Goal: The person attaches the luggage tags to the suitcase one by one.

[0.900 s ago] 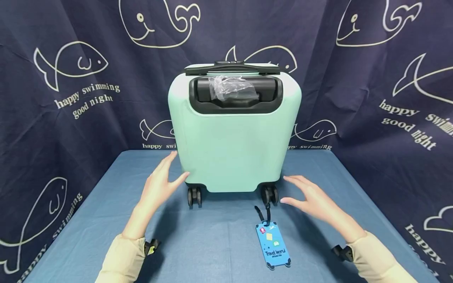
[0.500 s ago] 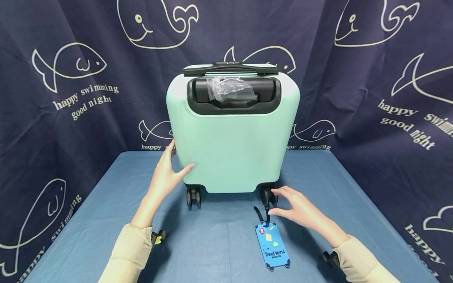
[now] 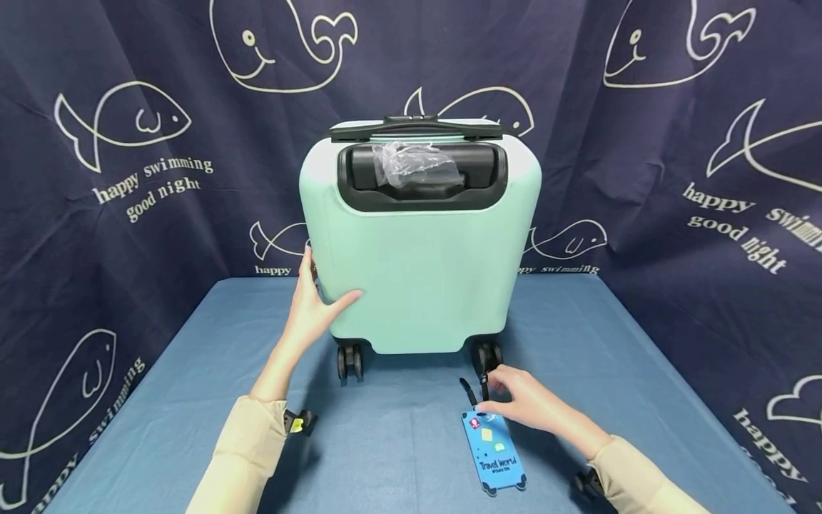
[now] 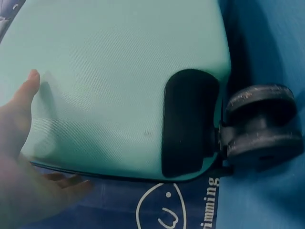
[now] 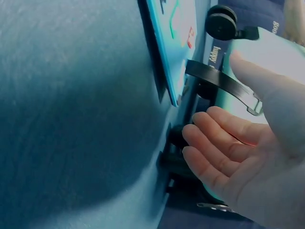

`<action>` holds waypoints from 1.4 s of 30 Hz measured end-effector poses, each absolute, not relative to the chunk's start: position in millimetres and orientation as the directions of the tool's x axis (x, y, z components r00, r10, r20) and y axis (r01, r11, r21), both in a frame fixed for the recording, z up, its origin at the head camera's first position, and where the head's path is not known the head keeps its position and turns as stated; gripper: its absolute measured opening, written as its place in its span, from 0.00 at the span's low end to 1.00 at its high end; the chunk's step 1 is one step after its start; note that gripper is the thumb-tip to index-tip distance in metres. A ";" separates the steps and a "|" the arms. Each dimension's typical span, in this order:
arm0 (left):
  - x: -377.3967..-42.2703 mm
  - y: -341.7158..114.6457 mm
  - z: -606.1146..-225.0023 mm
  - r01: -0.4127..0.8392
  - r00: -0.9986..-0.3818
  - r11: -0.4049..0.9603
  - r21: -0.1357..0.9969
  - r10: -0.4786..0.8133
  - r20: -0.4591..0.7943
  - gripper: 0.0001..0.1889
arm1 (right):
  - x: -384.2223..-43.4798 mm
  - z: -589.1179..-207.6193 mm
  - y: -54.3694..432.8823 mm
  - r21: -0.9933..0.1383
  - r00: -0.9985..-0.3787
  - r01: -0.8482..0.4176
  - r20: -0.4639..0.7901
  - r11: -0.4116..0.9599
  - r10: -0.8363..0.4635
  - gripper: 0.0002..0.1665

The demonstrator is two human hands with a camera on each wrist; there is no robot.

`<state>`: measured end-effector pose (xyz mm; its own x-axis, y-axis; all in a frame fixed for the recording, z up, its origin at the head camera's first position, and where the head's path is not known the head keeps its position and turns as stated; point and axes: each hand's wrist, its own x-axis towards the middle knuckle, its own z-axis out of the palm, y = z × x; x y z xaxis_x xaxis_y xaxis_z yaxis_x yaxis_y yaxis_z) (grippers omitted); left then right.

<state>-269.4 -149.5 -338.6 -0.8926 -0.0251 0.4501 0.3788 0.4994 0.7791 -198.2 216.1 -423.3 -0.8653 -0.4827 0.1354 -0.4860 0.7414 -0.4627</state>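
Note:
A mint-green suitcase point(image 3: 417, 278) stands upright on its black wheels. My left hand point(image 3: 311, 314) is at its lower left side, thumb spread over the front face and fingers along the side edge. In the left wrist view the thumb point(image 4: 26, 93) casts a shadow on the shell. By the right front wheel point(image 3: 486, 355), my right hand point(image 3: 523, 400) reaches to the black strap point(image 3: 484, 387) of a blue luggage tag point(image 3: 494, 453). The right wrist view shows the strap point(image 5: 221, 81) between thumb and fingers, the fingers point(image 5: 214, 143) extended with a gap around it. The tag lies before the suitcase.
A blue cloth point(image 3: 385, 442) covers the table. Dark curtains point(image 3: 148, 250) with fish and whale drawings hang behind and on both sides. Clear plastic wrap point(image 3: 414, 165) covers part of the suitcase's recessed pull handle, below a black top carry handle point(image 3: 417, 128).
My left hand has moved up and right to the suitcase's side. My right hand has moved left and down to the tag's strap. The suitcase and tag stay in place.

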 end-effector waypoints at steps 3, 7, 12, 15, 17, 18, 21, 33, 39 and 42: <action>-271.7 -147.6 -338.8 0.376 -0.896 0.493 0.785 -0.023 0.444 0.62 | -197.5 -425.2 213.3 -0.460 -0.854 -0.500 0.121 0.734 -0.506 0.18; -274.9 -146.4 -342.0 0.426 -0.871 0.491 0.760 -0.006 0.492 0.60 | -195.9 -426.8 211.8 -0.460 -0.847 -0.504 0.096 0.731 -0.523 0.15; -275.9 -145.6 -344.0 0.438 -0.859 0.488 0.755 -0.020 0.512 0.59 | -195.5 -429.4 212.2 -0.455 -0.823 -0.534 0.087 0.713 -0.561 0.15; -275.2 -145.7 -343.0 0.416 -0.868 0.488 0.767 -0.037 0.494 0.58 | -196.4 -430.8 212.0 -0.453 -0.815 -0.543 0.083 0.707 -0.573 0.15; -274.6 -146.0 -342.1 0.398 -0.877 0.490 0.775 -0.045 0.479 0.58 | -196.9 -430.9 211.7 -0.454 -0.817 -0.540 0.078 0.709 -0.572 0.14; -274.2 -146.2 -341.5 0.393 -0.880 0.489 0.779 -0.045 0.473 0.57 | -197.1 -431.1 211.5 -0.454 -0.820 -0.535 0.075 0.713 -0.568 0.14; -273.0 -146.9 -339.7 0.384 -0.886 0.488 0.783 -0.042 0.461 0.57 | -197.0 -431.1 211.2 -0.455 -0.824 -0.530 0.075 0.716 -0.562 0.12; -260.0 -149.2 -339.2 0.368 -0.917 0.422 0.828 0.015 0.400 0.52 | -194.9 -431.6 210.0 -0.451 -0.832 -0.516 0.059 0.729 -0.552 0.16; -258.0 -150.0 -341.0 0.367 -0.921 0.404 0.838 0.028 0.389 0.52 | -195.3 -432.0 208.9 -0.486 -0.829 -0.507 0.050 0.712 -0.557 0.11; -258.1 -150.8 -342.7 0.370 -0.920 0.398 0.839 0.029 0.392 0.52 | -196.2 -434.0 210.1 -0.543 -0.826 -0.490 0.039 0.681 -0.563 0.11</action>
<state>-258.1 -150.8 -342.7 -0.9196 0.0293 0.3918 0.3703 0.3977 0.8395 -196.2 210.1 -434.0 -0.8257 -0.5628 0.0395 -0.4904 0.6814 -0.5434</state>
